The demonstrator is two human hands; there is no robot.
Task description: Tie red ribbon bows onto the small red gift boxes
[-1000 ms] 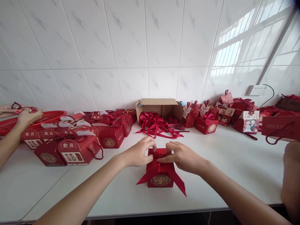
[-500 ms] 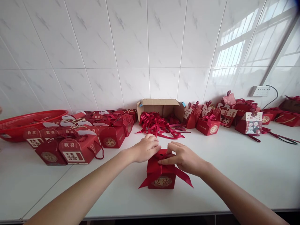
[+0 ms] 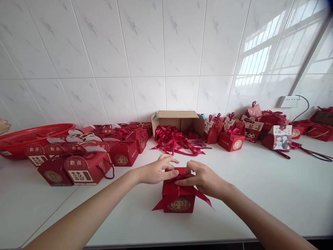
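Note:
A small red gift box with gold lettering stands upright on the white table in front of me. A red ribbon lies across its top, its two tails hanging out to either side at the front. My right hand pinches the ribbon at the top, one finger stretched over the middle of it. At the box's upper left edge is my left hand, its fingers apart and the thumb reaching over the top. Whether that thumb presses on the ribbon I cannot tell.
Red ribbons spill from an open cardboard box by the wall. Red gift boxes crowd the left, before a red basin; more boxes line the right. Another person's hand shows at the far left edge.
My left hand has lifted its fingers away from the box's back and spread them, shifting slightly left. My right hand stays on the ribbon. Another person's hand has come further in at far left.

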